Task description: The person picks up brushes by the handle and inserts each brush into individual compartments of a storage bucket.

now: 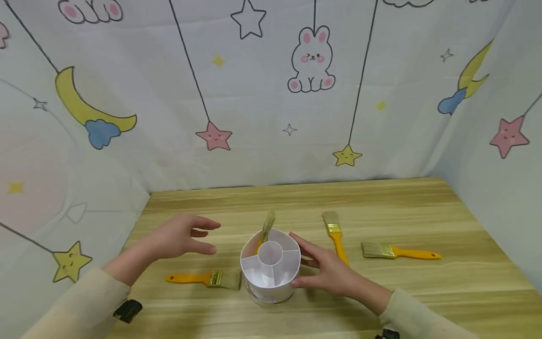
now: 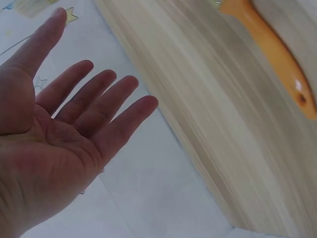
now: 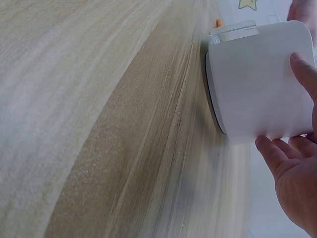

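Left sleeve (image 1: 84, 301) lies nearest us, left hand (image 1: 179, 238) hovers, fingers apart, leftmost brush (image 1: 211, 278) below it, roughly parallel to far edge of table (image 1: 466, 282), right hand (image 1: 330, 272) gripping holder (image 1: 274, 293).

White organiser (image 1: 272, 293), orange brush handles (image 1: 417, 254), tan bristles (image 1: 371, 250), brown-streaked yellowish tabletop (image 1: 461, 278), white cloth (image 1: 258, 94) — pink and yellow stars (image 1: 214, 136)

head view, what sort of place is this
Probably a small screened-off work corner indoors: a wood-grain table with cartoon-printed white cloth behind and at both sides, and paintbrushes lying around a divided white holder.
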{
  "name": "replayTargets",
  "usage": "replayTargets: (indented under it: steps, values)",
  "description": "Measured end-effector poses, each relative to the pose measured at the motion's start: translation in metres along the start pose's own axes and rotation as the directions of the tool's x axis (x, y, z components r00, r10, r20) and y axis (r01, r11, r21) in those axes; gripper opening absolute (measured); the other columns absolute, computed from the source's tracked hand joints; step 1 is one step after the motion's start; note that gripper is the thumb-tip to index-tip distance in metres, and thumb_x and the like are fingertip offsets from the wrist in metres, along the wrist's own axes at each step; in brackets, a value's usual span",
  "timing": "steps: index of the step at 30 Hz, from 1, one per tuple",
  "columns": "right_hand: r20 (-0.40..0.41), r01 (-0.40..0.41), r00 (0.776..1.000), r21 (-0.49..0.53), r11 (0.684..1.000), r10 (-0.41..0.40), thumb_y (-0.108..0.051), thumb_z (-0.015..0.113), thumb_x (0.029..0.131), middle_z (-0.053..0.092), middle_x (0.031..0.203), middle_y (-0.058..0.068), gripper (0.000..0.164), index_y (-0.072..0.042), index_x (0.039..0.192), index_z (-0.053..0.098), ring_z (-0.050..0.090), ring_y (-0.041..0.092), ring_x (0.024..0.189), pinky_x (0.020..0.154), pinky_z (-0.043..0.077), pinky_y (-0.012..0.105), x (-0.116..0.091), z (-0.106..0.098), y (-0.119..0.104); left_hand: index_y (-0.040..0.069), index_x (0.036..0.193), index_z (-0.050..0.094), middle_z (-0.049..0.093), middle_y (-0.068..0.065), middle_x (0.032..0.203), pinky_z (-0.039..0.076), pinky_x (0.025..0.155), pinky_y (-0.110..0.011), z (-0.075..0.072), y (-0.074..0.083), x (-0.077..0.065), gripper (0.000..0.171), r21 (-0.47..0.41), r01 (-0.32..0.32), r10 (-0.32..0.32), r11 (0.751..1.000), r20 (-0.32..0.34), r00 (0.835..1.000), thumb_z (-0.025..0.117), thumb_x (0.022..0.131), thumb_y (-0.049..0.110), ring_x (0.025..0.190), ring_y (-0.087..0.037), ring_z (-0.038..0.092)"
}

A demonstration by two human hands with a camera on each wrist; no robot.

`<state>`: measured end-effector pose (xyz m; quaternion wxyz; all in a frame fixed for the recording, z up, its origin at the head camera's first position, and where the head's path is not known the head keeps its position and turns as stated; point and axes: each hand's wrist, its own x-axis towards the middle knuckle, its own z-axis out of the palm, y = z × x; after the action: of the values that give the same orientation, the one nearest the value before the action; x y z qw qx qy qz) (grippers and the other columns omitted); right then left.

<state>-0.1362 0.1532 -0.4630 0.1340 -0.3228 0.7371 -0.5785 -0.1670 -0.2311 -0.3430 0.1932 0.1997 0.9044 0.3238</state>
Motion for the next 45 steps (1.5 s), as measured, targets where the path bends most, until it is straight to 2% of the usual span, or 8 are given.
replayTargets:
  steps: [7, 12, 16, 24, 31, 35, 45]
  values:
    - [-0.001, -0.015, 1.0, 0.008, 1.0, 0.015, -0.011, 0.091, 0.087, 0.036, 0.169, 0.023, 0.104, 0.003, 0.167, 0.026, 0.049, 0.046, 0.146, 0.113, 0.053, 0.034, 0.001, 0.0, -0.001, 0.007, 0.151, 0.061, 0.06, -0.018, 0.152, 0.051, 0.11, -0.066, 0.007, -0.031, -0.009, 0.076, 0.111, -0.03, 0.033, 0.993, -0.03, 0.999, 0.089, 0.089, 0.04, 0.138, -0.05, 0.056]
    - [-0.006, -0.016, 1.0, 0.017, 1.0, 0.016, -0.009, 0.092, 0.086, 0.036, 0.169, 0.022, 0.105, 0.003, 0.167, 0.026, 0.05, 0.043, 0.146, 0.113, 0.052, 0.033, 0.001, 0.0, -0.001, 0.009, 0.153, 0.059, 0.061, -0.017, 0.152, 0.052, 0.11, -0.066, 0.018, -0.052, -0.013, 0.082, 0.205, -0.022, 0.034, 0.979, -0.056, 0.998, 0.092, 0.085, 0.039, 0.139, -0.046, 0.057]
    - [-0.006, -0.023, 1.0, 0.025, 0.999, 0.024, -0.009, 0.092, 0.085, 0.036, 0.169, 0.021, 0.106, 0.002, 0.168, 0.026, 0.05, 0.042, 0.146, 0.113, 0.052, 0.033, 0.0, 0.0, -0.001, 0.008, 0.154, 0.058, 0.058, -0.018, 0.154, 0.05, 0.112, -0.066, 0.029, -0.068, -0.016, 0.085, 0.233, -0.032, 0.046, 0.972, -0.057, 0.997, 0.094, 0.083, 0.039, 0.14, -0.046, 0.056]
    - [-0.003, -0.033, 0.999, 0.027, 0.999, 0.033, -0.01, 0.091, 0.087, 0.035, 0.17, 0.022, 0.105, 0.002, 0.168, 0.025, 0.049, 0.043, 0.147, 0.114, 0.052, 0.033, 0.0, 0.001, 0.0, 0.009, 0.151, 0.062, 0.058, -0.018, 0.155, 0.051, 0.109, -0.066, 0.045, -0.09, -0.022, 0.088, 0.321, -0.098, 0.139, 0.942, -0.107, 0.984, 0.097, 0.077, 0.041, 0.14, -0.044, 0.056]
    - [-0.006, -0.021, 1.0, 0.019, 1.0, 0.021, -0.01, 0.089, 0.089, 0.036, 0.168, 0.026, 0.102, 0.004, 0.167, 0.026, 0.049, 0.047, 0.146, 0.114, 0.052, 0.034, 0.0, 0.001, 0.001, 0.01, 0.151, 0.062, 0.058, -0.015, 0.156, 0.048, 0.113, -0.067, 0.056, -0.103, -0.023, 0.093, 0.339, -0.114, 0.158, 0.934, -0.105, 0.982, 0.092, 0.076, 0.057, 0.142, -0.042, 0.055]
    - [-0.004, -0.029, 1.0, 0.031, 0.999, 0.029, -0.009, 0.089, 0.088, 0.036, 0.168, 0.025, 0.102, 0.004, 0.167, 0.026, 0.048, 0.048, 0.146, 0.114, 0.052, 0.034, 0.0, 0.001, 0.001, 0.01, 0.15, 0.063, 0.059, -0.014, 0.155, 0.047, 0.113, -0.067, 0.062, -0.106, -0.025, 0.09, 0.341, -0.115, 0.162, 0.933, -0.112, 0.98, 0.091, 0.078, 0.056, 0.142, -0.042, 0.055]
    - [0.003, -0.056, 0.998, 0.043, 0.998, 0.056, -0.009, 0.091, 0.086, 0.034, 0.171, 0.02, 0.105, 0.0, 0.168, 0.026, 0.046, 0.043, 0.149, 0.114, 0.052, 0.033, -0.001, 0.0, -0.002, 0.013, 0.143, 0.07, 0.066, -0.009, 0.147, 0.053, 0.108, -0.064, 0.07, -0.108, -0.026, 0.071, 0.392, -0.106, 0.172, 0.914, -0.135, 0.976, 0.088, 0.085, 0.051, 0.136, -0.039, 0.061]
